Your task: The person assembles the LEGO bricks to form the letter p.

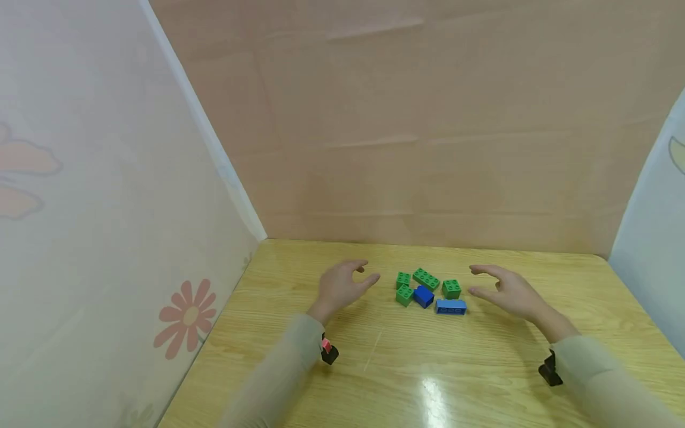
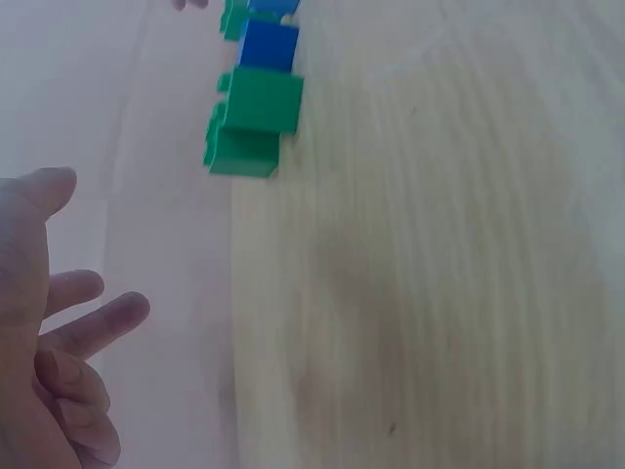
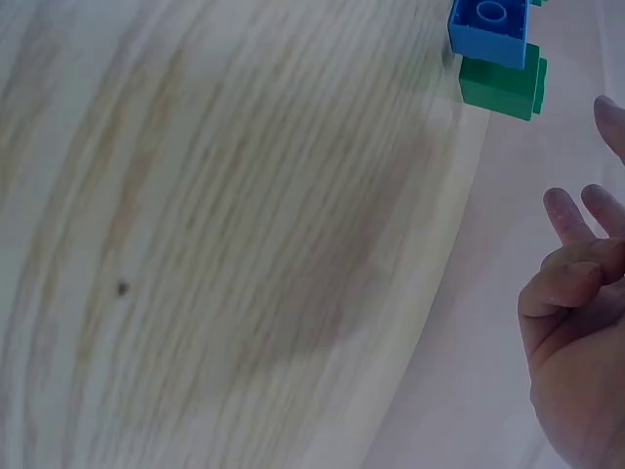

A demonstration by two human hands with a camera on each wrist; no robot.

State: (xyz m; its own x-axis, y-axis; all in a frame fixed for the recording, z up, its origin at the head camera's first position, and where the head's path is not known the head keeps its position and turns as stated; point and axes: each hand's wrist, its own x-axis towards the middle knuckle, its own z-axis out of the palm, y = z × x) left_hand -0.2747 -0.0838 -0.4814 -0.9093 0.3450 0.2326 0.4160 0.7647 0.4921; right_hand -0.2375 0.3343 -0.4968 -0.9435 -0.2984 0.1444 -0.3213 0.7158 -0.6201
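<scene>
Several toy building bricks lie in a loose group on the wooden table. A long green brick [image 1: 426, 279] is at the back, with two small green bricks [image 1: 404, 295] on the left side. A dark blue brick [image 1: 424, 296] sits in the middle. On the right are another green brick [image 1: 452, 289] and a lighter blue brick [image 1: 451, 307] lying on its side, its hollow underside showing in the right wrist view. Left of the group hovers my left hand [image 1: 342, 288], relaxed and holding nothing. My right hand [image 1: 511, 291] is on the other side, fingers loosely bent, near the right green brick without touching it.
The wooden table [image 1: 396, 368] spans the space under both arms. A brown cloth wall [image 1: 428, 148] rises behind its far edge. Pale flowered cloth [image 1: 107, 238] borders the left side, and another pale sheet [image 1: 658, 238] the right. Both wrists carry small black cameras [image 1: 550, 370].
</scene>
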